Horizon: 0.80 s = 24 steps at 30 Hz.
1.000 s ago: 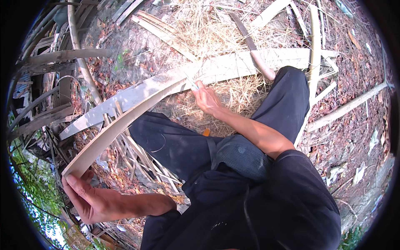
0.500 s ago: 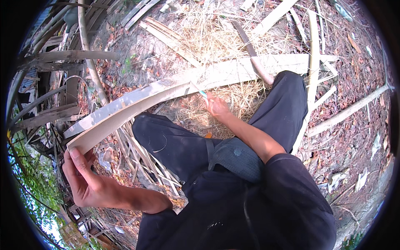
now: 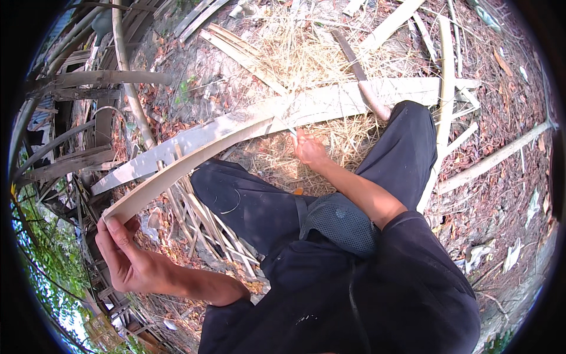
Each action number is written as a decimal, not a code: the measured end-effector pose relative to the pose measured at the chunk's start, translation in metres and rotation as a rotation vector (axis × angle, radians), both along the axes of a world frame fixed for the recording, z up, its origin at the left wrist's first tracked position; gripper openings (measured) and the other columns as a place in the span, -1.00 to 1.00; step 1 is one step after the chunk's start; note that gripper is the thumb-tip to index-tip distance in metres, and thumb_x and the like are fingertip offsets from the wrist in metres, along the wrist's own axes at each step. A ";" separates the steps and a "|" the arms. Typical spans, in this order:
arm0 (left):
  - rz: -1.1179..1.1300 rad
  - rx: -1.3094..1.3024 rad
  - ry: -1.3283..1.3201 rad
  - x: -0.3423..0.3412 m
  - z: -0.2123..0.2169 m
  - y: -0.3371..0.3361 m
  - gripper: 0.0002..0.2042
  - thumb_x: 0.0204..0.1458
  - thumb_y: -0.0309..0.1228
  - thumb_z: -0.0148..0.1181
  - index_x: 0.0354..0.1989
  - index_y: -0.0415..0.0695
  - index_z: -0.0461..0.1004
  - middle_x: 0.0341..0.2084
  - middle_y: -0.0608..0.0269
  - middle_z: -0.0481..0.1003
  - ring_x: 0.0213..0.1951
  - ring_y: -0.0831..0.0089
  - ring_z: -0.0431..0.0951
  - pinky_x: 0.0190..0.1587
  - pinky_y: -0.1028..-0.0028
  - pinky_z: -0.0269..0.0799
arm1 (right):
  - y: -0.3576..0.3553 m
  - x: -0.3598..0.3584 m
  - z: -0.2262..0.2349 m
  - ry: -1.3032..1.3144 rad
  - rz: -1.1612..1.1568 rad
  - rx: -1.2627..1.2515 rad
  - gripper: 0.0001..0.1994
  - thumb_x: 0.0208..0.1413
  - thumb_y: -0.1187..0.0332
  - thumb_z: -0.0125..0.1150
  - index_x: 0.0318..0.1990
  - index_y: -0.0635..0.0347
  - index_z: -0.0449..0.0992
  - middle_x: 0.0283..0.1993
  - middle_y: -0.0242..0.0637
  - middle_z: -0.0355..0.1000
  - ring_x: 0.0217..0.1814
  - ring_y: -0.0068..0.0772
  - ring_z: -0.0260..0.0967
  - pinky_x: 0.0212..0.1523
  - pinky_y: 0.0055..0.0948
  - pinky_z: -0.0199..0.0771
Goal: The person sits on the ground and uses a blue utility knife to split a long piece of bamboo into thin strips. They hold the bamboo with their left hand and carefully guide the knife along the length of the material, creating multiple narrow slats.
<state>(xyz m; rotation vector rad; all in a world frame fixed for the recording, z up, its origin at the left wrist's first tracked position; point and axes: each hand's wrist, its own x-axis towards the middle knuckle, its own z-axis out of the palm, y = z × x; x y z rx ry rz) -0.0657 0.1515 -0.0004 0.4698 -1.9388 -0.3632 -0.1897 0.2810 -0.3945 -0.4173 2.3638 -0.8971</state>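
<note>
My left hand (image 3: 131,253) is closed on the near left end of a long, thin, pale wooden strip (image 3: 171,174), thumb on top. The strip rises to the right, bowed, and its far end lies over a flat pale plank (image 3: 147,159). My right hand (image 3: 311,150) is closed around a slim knife (image 3: 287,125), whose narrow blade points up-left at the strip's far end. Fingers hide most of the knife's handle. A machete (image 3: 349,52) with a curved wooden handle rests across the plank beside my right knee.
Straw and shavings (image 3: 289,53) cover the ground beyond the plank. A bundle of split sticks (image 3: 206,221) lies by my left knee. Poles (image 3: 445,88) lie at the right. Stacked weathered timber (image 3: 76,118) stands at the left.
My left hand has moved slightly right and down with the strip's end, widening the gap between strip and plank. My right hand has shifted slightly right; the knife's teal part no longer shows.
</note>
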 end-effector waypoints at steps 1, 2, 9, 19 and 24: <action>0.015 0.006 0.011 0.002 -0.002 -0.001 -0.78 0.12 -0.49 0.20 -0.18 -0.45 0.54 -0.38 0.07 0.56 -0.48 0.47 0.52 -0.46 0.57 0.46 | 0.002 0.002 0.007 -0.095 -0.002 -0.043 -0.61 0.39 0.12 -0.43 -0.12 0.26 0.26 -0.56 -0.11 0.35 -0.50 -0.21 0.39 -0.46 -0.16 0.50; 0.022 0.010 0.025 0.002 -0.002 -0.002 -0.78 0.12 -0.50 0.20 -0.18 -0.45 0.54 -0.39 0.08 0.56 -0.48 0.47 0.52 -0.46 0.57 0.47 | 0.003 0.002 0.020 -0.186 -0.013 -0.086 -0.60 0.39 0.10 -0.43 -0.12 0.27 0.26 -0.53 -0.10 0.36 -0.47 -0.20 0.40 -0.43 -0.15 0.52; -0.202 -0.013 0.005 0.017 -0.007 -0.024 -0.82 0.15 -0.53 0.14 -0.19 -0.43 0.52 -0.38 0.09 0.53 -0.46 0.44 0.53 -0.46 0.55 0.50 | 0.018 -0.026 0.035 0.014 -0.431 -0.044 -0.55 0.33 0.08 -0.21 -0.05 0.36 0.38 -0.46 0.10 0.44 -0.36 0.04 0.44 -0.25 -0.05 0.48; -0.343 -0.043 -0.032 0.013 0.000 -0.017 -0.86 0.10 -0.62 0.15 -0.23 -0.47 0.53 -0.38 0.02 0.48 -0.36 0.37 0.55 -0.40 0.51 0.62 | 0.019 -0.003 0.267 -0.093 0.054 -0.536 -0.68 0.33 0.18 -0.15 -0.06 0.30 0.35 -0.49 0.09 0.39 -0.44 0.18 0.38 -0.38 0.00 0.29; -0.322 -0.063 -0.028 -0.001 0.003 -0.006 -0.86 0.07 -0.66 0.17 -0.22 -0.44 0.55 -0.39 0.03 0.47 -0.35 0.37 0.55 -0.38 0.51 0.62 | 0.026 0.035 0.310 0.248 0.108 -0.909 -0.80 0.20 0.38 0.11 -0.20 0.28 0.25 -0.64 0.02 0.33 -0.62 0.18 0.31 -0.59 0.00 0.23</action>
